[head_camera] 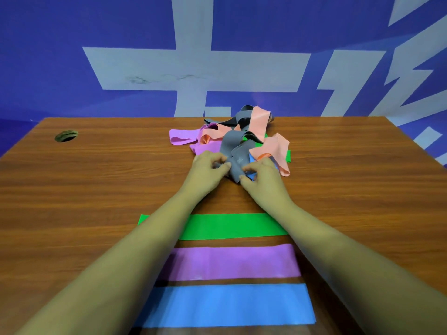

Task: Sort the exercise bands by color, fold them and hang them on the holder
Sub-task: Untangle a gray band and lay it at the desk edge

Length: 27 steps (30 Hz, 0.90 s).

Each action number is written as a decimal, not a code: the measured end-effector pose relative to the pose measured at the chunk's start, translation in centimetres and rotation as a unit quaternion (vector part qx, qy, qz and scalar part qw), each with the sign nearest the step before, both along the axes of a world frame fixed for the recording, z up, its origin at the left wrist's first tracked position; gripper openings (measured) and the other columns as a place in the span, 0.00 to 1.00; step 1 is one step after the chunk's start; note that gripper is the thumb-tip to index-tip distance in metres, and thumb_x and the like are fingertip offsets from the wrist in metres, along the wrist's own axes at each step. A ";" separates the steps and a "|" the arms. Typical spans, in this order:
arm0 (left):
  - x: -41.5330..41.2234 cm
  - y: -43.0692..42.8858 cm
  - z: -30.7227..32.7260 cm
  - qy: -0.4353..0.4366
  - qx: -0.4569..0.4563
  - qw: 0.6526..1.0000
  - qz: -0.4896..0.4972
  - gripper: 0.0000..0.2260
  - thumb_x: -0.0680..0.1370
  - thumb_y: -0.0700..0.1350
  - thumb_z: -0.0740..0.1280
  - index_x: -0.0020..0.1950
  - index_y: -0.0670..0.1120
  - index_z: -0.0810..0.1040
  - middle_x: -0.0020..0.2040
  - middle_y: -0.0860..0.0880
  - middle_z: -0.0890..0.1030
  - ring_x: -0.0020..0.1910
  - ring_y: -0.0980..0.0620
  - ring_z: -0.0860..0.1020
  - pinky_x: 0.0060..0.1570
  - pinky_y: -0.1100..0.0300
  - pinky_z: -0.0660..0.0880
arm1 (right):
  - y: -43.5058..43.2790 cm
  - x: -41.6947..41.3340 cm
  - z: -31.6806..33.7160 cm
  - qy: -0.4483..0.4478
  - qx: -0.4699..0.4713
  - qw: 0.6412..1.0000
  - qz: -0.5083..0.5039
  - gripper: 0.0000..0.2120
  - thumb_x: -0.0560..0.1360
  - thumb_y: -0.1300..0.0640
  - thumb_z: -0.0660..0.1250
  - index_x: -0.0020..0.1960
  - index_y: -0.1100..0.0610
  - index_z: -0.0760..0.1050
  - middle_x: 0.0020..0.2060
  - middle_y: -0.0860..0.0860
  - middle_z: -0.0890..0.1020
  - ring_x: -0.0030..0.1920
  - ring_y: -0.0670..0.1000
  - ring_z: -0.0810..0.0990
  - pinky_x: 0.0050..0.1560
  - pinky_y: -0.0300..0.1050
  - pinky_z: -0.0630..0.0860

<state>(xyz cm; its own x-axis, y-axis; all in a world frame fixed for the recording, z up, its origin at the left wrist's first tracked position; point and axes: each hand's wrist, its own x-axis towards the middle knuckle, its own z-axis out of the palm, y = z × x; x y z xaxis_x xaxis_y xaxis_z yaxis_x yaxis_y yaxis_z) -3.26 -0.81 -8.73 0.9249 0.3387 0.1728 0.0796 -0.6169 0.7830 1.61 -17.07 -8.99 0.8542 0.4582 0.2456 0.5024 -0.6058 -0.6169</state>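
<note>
Left hand (208, 165) and right hand (261, 172) are both pinching the grey band (233, 151) at the near edge of the pile (260, 122), mid-worktop (96, 177). I'd tease it out slowly so the peach bands (275, 146) don't drag along. Laid flat nearer the person: one green band (232, 226), one purple band (232, 262), one blue band (227, 303). The pile's too tangled to count.

an indoor workplace, most like an office or a staged recording corner; the tabletop (96, 189) is wood-grain laminate of the office-desk kind, with a round cable hole (66, 136) cut near its far left corner; right behind it stands a blue wall (48, 56) carrying very large white lettering (193, 68), like a company or event backdrop
</note>
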 end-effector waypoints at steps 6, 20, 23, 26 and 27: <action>-1.4 -0.6 6.7 -0.101 -0.063 0.992 -0.050 0.03 0.79 0.44 0.66 0.49 0.47 0.80 0.46 0.53 0.81 0.45 0.59 0.77 0.49 0.64 0.73 | 0.0 -1.3 5.9 0.000 0.176 0.984 -0.001 0.04 0.74 0.62 0.68 0.48 0.56 0.80 0.40 0.47 0.80 0.41 0.46 0.77 0.45 0.41 0.74; -11.0 -5.5 17.8 -0.212 -0.311 0.926 0.011 0.05 0.79 0.41 0.67 0.54 0.43 0.79 0.32 0.52 0.80 0.32 0.57 0.77 0.36 0.62 0.76 | -2.9 -9.7 18.2 0.288 0.342 0.891 0.075 0.03 0.76 0.59 0.70 0.45 0.58 0.77 0.42 0.57 0.82 0.42 0.55 0.79 0.44 0.49 0.75; -13.1 -5.9 17.0 -0.173 -0.325 0.930 0.005 0.03 0.79 0.43 0.68 0.46 0.46 0.77 0.36 0.48 0.81 0.33 0.53 0.81 0.33 0.62 0.73 | -4.5 -10.9 19.1 0.270 0.329 0.901 0.079 0.03 0.75 0.59 0.70 0.43 0.58 0.78 0.40 0.57 0.80 0.41 0.55 0.77 0.43 0.51 0.74; -15.0 -5.9 16.3 -0.119 -0.264 0.957 0.017 0.14 0.79 0.49 0.68 0.34 0.49 0.75 0.28 0.49 0.77 0.26 0.52 0.76 0.28 0.62 0.66 | -6.3 -11.9 20.4 0.236 0.292 0.923 0.087 0.04 0.74 0.59 0.71 0.45 0.60 0.81 0.36 0.52 0.81 0.37 0.49 0.77 0.39 0.43 0.74; -15.6 -5.9 16.3 -0.126 -0.242 0.962 0.024 0.16 0.79 0.50 0.68 0.31 0.49 0.74 0.26 0.49 0.74 0.24 0.53 0.72 0.27 0.62 0.65 | -6.9 -12.3 20.9 0.227 0.266 0.932 0.094 0.03 0.74 0.59 0.71 0.44 0.60 0.81 0.36 0.51 0.81 0.36 0.48 0.77 0.37 0.40 0.73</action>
